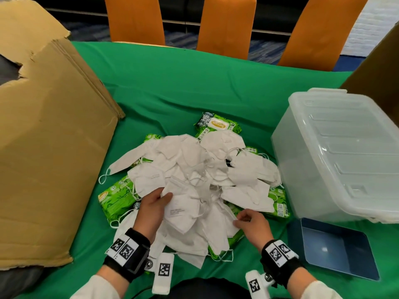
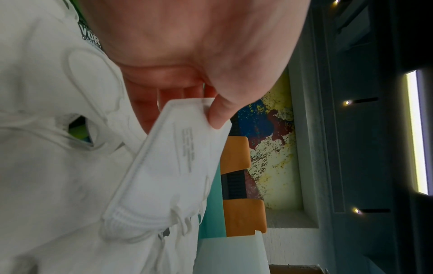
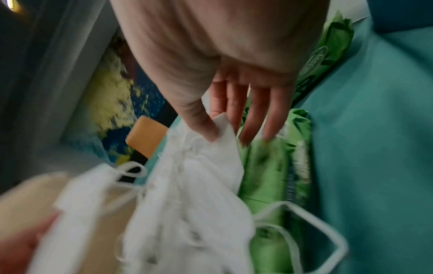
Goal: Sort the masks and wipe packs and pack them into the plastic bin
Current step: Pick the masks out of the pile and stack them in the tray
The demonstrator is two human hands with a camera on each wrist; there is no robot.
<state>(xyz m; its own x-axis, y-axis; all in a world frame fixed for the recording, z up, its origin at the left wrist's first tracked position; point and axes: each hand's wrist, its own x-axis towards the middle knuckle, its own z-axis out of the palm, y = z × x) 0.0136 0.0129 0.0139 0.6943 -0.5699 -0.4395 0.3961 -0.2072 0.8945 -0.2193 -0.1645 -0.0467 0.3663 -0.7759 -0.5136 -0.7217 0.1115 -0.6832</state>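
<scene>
Left hand (image 1: 153,205) pinching a white mask (image 1: 183,210) at lower centre; right hand (image 1: 251,221) pinching another mask's edge (image 3: 222,128). Heaped over green wipe packs (image 1: 114,197). Lidded plastic bin (image 1: 336,154) right; cardboard box (image 1: 47,147) upper left.

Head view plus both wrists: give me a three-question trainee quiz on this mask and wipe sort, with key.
1. True or false: the plastic bin already holds masks.
2. What does the left hand pinch? A) wipe pack B) mask C) lid
3. Fill in: the green wipe packs lie mostly ___ the white masks.

Key: 1 false, its lid is on. 2 B, thumb on a mask; the right hand also pinches one. 3 under.
</scene>
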